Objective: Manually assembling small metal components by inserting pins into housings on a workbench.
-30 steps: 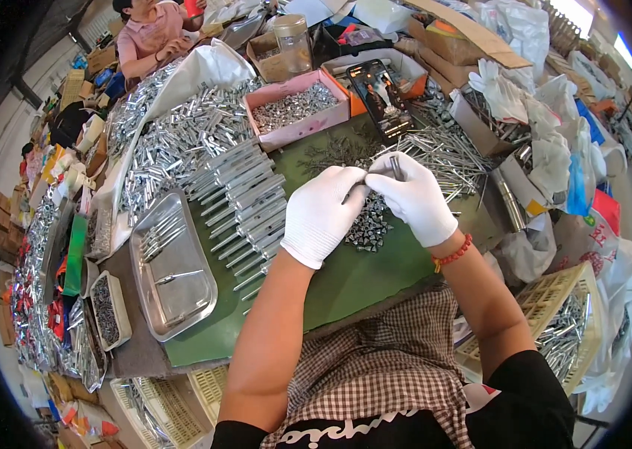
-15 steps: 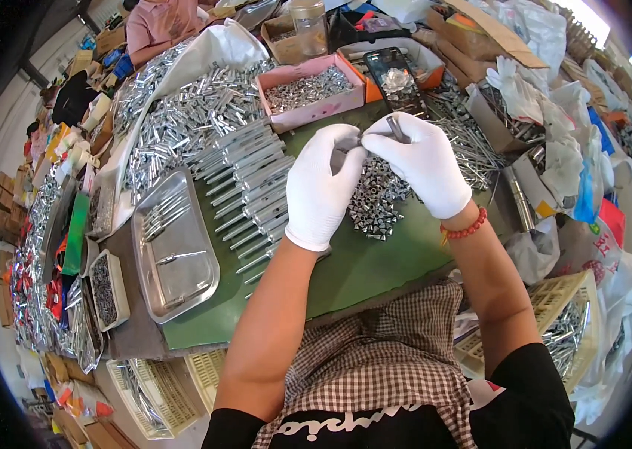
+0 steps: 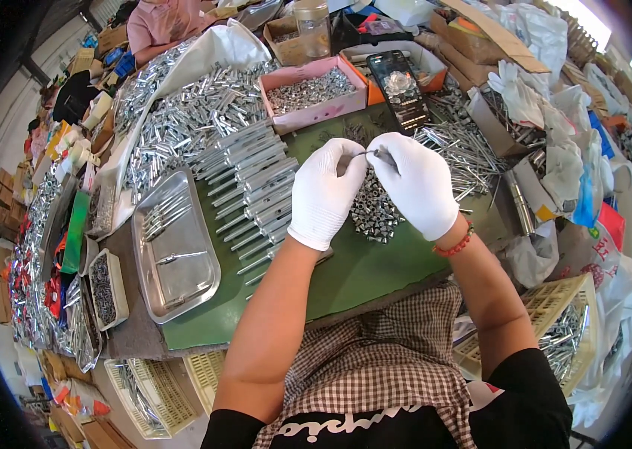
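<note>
White knit gloves cover both my hands, which meet over the green table (image 3: 342, 280). My left hand (image 3: 325, 196) is closed in a pinch, and so is my right hand (image 3: 417, 183). A thin dark metal piece (image 3: 366, 153) spans their fingertips; most of it is hidden, so its kind does not show. Just below the fingers lies a heap of small shiny metal cone-shaped parts (image 3: 377, 213). Left of my left hand, metal tubes with thin rods (image 3: 252, 198) lie in a slanting row.
A steel tray (image 3: 181, 269) with some rods sits at left. Behind are a pink box of small parts (image 3: 312, 90), a phone (image 3: 400, 86) and a pile of metal sleeves (image 3: 204, 105). Loose rods (image 3: 465, 153) lie at right. Someone in a pink shirt (image 3: 163, 26) sits far left.
Both hands have come slightly nearer to me, the right one more. A short metal cylinder that stuck up from my right fingers no longer shows there.
</note>
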The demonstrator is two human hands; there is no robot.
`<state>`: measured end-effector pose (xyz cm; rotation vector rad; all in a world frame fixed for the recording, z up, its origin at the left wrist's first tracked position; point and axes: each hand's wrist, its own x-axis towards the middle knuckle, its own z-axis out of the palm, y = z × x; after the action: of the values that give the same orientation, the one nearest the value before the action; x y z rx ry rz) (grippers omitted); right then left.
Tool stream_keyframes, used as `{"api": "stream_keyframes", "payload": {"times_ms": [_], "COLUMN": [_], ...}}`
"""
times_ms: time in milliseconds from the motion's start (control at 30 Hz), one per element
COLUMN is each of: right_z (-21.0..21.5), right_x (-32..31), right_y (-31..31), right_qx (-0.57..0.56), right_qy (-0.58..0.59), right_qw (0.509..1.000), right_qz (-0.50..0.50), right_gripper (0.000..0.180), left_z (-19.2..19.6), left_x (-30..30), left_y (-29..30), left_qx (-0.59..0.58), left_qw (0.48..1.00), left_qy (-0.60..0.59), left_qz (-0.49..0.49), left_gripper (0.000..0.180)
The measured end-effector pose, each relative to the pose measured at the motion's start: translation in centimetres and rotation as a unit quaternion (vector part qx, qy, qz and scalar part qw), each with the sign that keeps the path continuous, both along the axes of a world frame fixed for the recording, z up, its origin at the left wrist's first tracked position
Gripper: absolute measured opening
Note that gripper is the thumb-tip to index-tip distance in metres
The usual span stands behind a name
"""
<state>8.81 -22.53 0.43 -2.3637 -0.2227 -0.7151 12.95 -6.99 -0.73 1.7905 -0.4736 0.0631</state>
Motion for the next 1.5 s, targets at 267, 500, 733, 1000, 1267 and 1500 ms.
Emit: {"api": "stream_keyframes", "payload": {"times_ms": [267, 500, 733, 1000, 1267, 1500], "right_z": [-0.7, -1.1, -1.3, -1.8, -2.1, -2.8], "right_x": [0.0, 0.2, 0.2, 0.4, 0.7, 0.8], "right_y": [-0.2, -0.6, -0.8, -1.3, -2.4, -3.0], "right_qx": [0.083, 0.189, 0.232, 0.275, 0.352, 0.367], "right_qy": [0.021, 0.057, 0.086, 0.057, 0.058, 0.013], "right_qw": [0.996, 0.980, 0.969, 0.959, 0.934, 0.930], "right_qz": [-0.003, -0.025, 0.028, 0.026, 0.009, 0.006], "right_gripper": [0.013, 0.011, 0.014, 0.011, 0.006, 0.005], "left_z": [0.5, 0.3, -0.5, -0.5, -0.2, -0.5], "left_x": [-0.2, 0.1, 0.4, 0.3, 0.3, 1.5], "left_y": [-0.4, -0.3, -0.2, -0.4, -0.5, -1.5], "left_qx": [-0.058, -0.083, -0.058, -0.050, 0.017, 0.270], "left_qw": [0.982, 0.979, 0.984, 0.982, 0.994, 0.959], "left_qy": [0.174, 0.182, 0.155, 0.169, 0.108, -0.089], "left_qz": [-0.052, -0.046, -0.061, -0.060, -0.027, 0.019], "left_gripper": [0.015, 0.014, 0.012, 0.014, 0.012, 0.018]}}
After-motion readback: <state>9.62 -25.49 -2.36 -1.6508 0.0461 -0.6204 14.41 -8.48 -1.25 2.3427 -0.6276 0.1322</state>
